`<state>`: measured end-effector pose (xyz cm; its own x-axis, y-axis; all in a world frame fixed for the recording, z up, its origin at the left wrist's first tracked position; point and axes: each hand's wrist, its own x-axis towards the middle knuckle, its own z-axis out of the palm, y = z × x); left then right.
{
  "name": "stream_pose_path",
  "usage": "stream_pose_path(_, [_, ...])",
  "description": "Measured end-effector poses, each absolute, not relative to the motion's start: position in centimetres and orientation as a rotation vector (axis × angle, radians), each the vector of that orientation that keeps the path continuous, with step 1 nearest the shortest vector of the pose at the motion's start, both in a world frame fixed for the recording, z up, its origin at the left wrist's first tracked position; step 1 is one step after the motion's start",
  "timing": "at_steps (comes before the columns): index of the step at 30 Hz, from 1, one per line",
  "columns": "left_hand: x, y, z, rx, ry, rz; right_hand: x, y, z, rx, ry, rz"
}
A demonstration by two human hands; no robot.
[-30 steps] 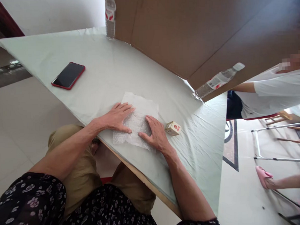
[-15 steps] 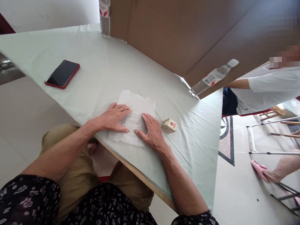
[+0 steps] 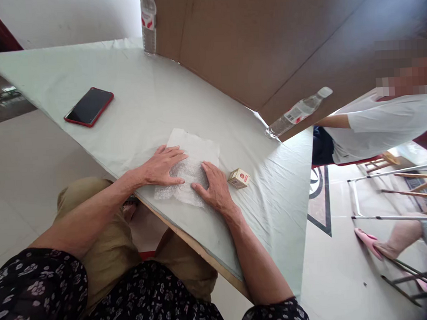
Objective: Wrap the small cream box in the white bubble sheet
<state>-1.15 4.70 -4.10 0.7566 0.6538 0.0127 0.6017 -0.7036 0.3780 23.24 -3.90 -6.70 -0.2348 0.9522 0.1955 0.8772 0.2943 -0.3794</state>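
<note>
A white, crinkled sheet that looks like bubble wrap [image 3: 193, 144] lies flat on the cloth-covered table [image 3: 133, 116]. My left hand [image 3: 164, 167] rests on the sheet's left side with its fingers spread. On the right side lies my right hand [image 3: 214, 186], palm down, its thumb and fingers apart. Neither hand grips anything. A small cream-coloured box with red and dark print [image 3: 239, 178] stands just right of my right hand, not touching it.
A phone in a red case [image 3: 90, 107] lies at the left. Tall brown cardboard [image 3: 237, 50] stands along the far side, with one water bottle [image 3: 148, 26] at its left end and another bottle [image 3: 299, 111] at its right corner. A person in a white shirt [image 3: 382, 124] sits beyond.
Both hands stay on the sheet almost unmoved. The view has shifted slightly, so the things on the right appear a little further left.
</note>
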Motion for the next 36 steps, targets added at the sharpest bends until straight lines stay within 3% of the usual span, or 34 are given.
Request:
stream_pose_path(8, [-1.1,4.9,-4.2,2.594,0.935,0.154,26.0,-4.4,-2.9,-1.512,-2.03,0.127])
stream_pose_path(11, [-1.2,5.0,-4.2,2.593,0.924,0.157,29.7,-4.5,-0.8,-1.693,-2.001,0.086])
stream_pose_path(16, [-1.2,5.0,-4.1,2.568,0.929,0.14,33.7,-5.1,-0.1,-2.118,-2.041,0.321])
stream_pose_path(27, [-1.2,5.2,-4.6,2.54,0.921,0.232,25.1,-2.2,0.5,-1.62,-2.015,0.419])
stream_pose_path(36, [-1.5,5.4,-4.5,2.565,0.898,0.192,22.7,0.2,-2.4,-1.598,-2.155,0.65])
